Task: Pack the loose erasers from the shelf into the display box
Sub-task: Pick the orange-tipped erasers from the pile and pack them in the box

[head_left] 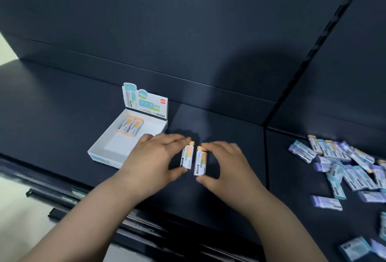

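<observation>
On the shelf [219, 123] just right of the display box [98, 150], your left hand [154, 159] pinches the left eraser [187, 157] and your right hand [227, 163] pinches the right eraser [200, 161], side by side.

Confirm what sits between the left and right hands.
Head view: two orange-tipped erasers side by side, one pinched by the left hand, one by the right hand.

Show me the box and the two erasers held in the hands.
box [104, 160]: head view, on its front wall.
left eraser [186, 157]: head view, on its white wrapper.
right eraser [200, 162]: head view, on its white wrapper.
</observation>
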A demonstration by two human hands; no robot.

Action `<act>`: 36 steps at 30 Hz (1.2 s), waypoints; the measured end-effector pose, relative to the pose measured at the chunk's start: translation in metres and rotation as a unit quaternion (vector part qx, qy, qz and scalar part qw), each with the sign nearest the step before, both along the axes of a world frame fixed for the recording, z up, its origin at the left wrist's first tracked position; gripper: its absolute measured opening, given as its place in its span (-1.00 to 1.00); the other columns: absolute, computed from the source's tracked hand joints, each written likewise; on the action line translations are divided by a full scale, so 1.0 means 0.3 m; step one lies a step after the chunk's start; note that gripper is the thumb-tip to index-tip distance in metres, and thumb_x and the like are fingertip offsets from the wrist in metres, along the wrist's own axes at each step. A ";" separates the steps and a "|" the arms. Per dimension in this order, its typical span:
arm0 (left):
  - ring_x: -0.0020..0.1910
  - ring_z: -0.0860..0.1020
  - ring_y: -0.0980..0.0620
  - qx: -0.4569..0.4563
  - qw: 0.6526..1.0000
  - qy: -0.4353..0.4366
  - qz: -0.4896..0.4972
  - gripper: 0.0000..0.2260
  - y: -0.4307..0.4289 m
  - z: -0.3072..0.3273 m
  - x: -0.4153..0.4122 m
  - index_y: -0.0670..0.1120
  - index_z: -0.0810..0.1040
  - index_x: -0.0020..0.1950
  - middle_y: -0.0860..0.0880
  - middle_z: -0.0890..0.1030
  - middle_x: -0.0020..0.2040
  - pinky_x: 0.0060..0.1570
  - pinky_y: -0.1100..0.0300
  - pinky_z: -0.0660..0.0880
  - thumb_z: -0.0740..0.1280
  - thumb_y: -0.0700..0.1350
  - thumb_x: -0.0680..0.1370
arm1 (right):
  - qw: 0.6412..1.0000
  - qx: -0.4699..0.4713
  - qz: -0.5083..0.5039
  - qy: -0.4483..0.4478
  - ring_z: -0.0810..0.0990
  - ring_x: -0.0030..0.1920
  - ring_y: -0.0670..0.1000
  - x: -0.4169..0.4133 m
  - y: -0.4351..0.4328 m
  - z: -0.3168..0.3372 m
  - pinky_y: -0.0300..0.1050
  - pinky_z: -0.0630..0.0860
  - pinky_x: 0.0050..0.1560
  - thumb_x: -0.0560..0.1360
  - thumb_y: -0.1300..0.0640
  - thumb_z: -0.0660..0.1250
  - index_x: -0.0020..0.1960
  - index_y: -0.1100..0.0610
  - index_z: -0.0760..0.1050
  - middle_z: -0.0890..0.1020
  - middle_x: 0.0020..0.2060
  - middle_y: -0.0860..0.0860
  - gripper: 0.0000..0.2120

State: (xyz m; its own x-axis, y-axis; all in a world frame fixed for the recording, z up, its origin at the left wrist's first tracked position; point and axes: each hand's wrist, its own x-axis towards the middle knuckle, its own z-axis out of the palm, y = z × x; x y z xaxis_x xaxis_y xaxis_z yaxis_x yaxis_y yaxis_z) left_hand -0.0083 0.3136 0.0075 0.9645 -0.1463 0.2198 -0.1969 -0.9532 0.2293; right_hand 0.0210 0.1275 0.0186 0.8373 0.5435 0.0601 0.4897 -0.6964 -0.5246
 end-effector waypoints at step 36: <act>0.25 0.29 0.03 0.003 0.994 0.031 -0.106 -0.65 0.477 -0.126 0.227 0.04 0.47 0.27 0.04 0.39 0.19 0.11 0.21 0.02 0.22 0.13 0.53 | 0.954 -0.125 -0.236 -0.138 0.43 0.11 0.15 0.107 0.597 -0.180 -0.08 0.29 -0.02 0.32 0.04 0.44 -0.04 0.12 0.60 0.52 0.07 0.02 -0.75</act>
